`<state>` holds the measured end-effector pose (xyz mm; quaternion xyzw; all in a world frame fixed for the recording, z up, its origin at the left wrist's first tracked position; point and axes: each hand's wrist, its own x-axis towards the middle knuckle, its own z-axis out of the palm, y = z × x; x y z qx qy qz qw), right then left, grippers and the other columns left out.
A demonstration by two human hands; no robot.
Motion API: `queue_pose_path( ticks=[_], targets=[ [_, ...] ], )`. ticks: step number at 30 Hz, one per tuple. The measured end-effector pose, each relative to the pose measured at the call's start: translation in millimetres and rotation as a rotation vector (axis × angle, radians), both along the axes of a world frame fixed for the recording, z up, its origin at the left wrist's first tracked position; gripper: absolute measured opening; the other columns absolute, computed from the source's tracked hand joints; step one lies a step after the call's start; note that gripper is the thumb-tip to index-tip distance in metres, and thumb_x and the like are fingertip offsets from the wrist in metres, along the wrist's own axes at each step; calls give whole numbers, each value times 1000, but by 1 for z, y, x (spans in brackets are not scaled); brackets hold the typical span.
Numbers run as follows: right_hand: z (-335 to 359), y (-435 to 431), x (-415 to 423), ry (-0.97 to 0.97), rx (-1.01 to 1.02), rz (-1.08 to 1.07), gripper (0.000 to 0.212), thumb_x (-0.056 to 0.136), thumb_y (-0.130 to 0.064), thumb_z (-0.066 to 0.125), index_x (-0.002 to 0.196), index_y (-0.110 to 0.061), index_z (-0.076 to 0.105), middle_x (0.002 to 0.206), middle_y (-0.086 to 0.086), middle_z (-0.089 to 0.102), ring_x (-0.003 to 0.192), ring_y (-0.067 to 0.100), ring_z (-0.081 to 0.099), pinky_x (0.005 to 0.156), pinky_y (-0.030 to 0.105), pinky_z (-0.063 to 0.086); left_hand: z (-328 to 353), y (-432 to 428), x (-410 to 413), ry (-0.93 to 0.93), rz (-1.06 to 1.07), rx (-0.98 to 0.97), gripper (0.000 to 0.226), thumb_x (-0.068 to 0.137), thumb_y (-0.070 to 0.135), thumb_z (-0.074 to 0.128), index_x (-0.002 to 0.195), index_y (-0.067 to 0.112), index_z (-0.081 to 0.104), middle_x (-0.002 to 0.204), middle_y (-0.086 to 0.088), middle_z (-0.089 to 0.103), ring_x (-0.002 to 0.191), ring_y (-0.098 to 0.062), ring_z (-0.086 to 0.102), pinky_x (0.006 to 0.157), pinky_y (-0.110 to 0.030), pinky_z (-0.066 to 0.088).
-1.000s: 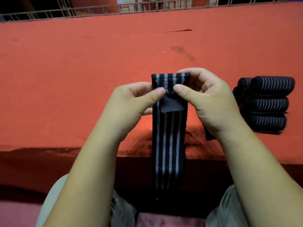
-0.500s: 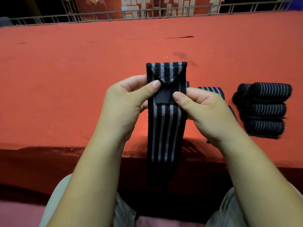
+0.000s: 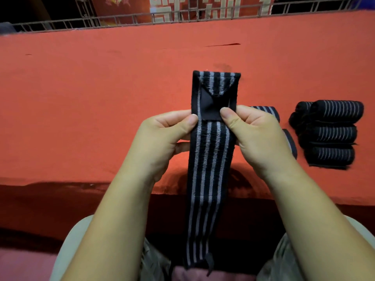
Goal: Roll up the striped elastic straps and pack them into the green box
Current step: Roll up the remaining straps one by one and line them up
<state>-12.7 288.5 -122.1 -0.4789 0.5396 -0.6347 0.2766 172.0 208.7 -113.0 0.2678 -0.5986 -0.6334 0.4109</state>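
I hold one black strap with grey stripes [image 3: 209, 163] upright in front of me, its top end folded over with a black patch showing. My left hand [image 3: 164, 138] pinches its left edge and my right hand [image 3: 257, 138] pinches the right edge at the patch. The rest of the strap hangs down past the table edge to my lap. A stack of rolled striped straps [image 3: 330, 134] lies on the red table to the right. Another strap [image 3: 288, 136] peeks out from behind my right hand. No green box is in view.
The table is covered in red cloth [image 3: 101, 98], its front edge running just below my wrists. A metal railing [image 3: 142, 19] borders the far side. My knees show at the bottom.
The strap's folded top end stands higher above my thumbs than before. My thumbs have slid down to the lower edge of the black patch. The view has tilted down a little.
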Motion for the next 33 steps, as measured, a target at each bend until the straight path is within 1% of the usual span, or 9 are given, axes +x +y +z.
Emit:
queue_pose_path(
  ticks=[6,9,15,21,24,27,29,31,33],
  targets=[
    [-5,-6,-5,111,59,-23,42,105,-44,66,94,-4,74,89,25,73,77,27,67,83,63,57,-8,-2,-11,-58,187,-102,11,100,11,74,107,8,83,97,-12,83,85,-22,79,75,-40,65],
    [-6,-4,-6,77,79,15,23,106,-36,67,103,-18,81,97,5,82,95,26,79,94,58,61,-12,-2,-14,-84,209,-117,11,101,12,75,106,9,84,96,-11,83,86,-22,79,79,-44,66],
    [-4,-1,-7,82,43,-37,23,105,-32,70,103,-11,80,100,5,82,99,29,78,94,58,61,-8,3,-13,-84,122,-101,27,111,24,60,112,9,82,101,-6,83,85,-12,77,71,-28,60],
    [-2,4,-1,80,59,39,16,106,-26,67,112,-20,81,108,-3,83,107,17,78,102,51,59,-11,-3,-12,-52,106,-92,16,99,12,76,113,7,79,114,-23,78,99,-33,79,82,-50,65],
    [-2,4,-2,106,96,73,19,108,-26,64,119,-24,79,108,-5,83,102,14,78,96,43,61,-12,-4,-12,-44,138,-96,13,99,11,76,111,8,79,113,-24,78,101,-39,79,91,-61,62],
    [-3,2,-3,147,113,47,18,108,-29,64,118,-27,80,101,-4,83,91,16,80,81,43,62,-14,-8,-13,-65,152,-137,13,99,11,77,111,9,79,111,-19,79,100,-36,79,86,-55,66],
    [-4,0,-5,157,96,20,18,108,-28,65,118,-28,80,103,-5,83,95,16,80,87,50,63,-12,-11,-12,-103,132,-181,14,99,11,77,113,10,79,108,-16,79,93,-27,78,73,-42,64],
    [-7,-1,-6,153,77,20,20,108,-26,64,121,-29,79,110,-9,82,104,13,78,96,51,61,-12,-16,-8,-142,71,-186,16,98,11,77,115,11,78,104,-14,79,93,-20,76,73,-34,60],
    [-8,-3,-5,154,67,31,22,109,-25,63,124,-29,78,114,-12,81,111,10,76,103,50,58,-12,-20,-5,-163,35,-183,17,96,8,78,113,9,78,100,-15,78,94,-21,75,77,-38,61]
  ],
)
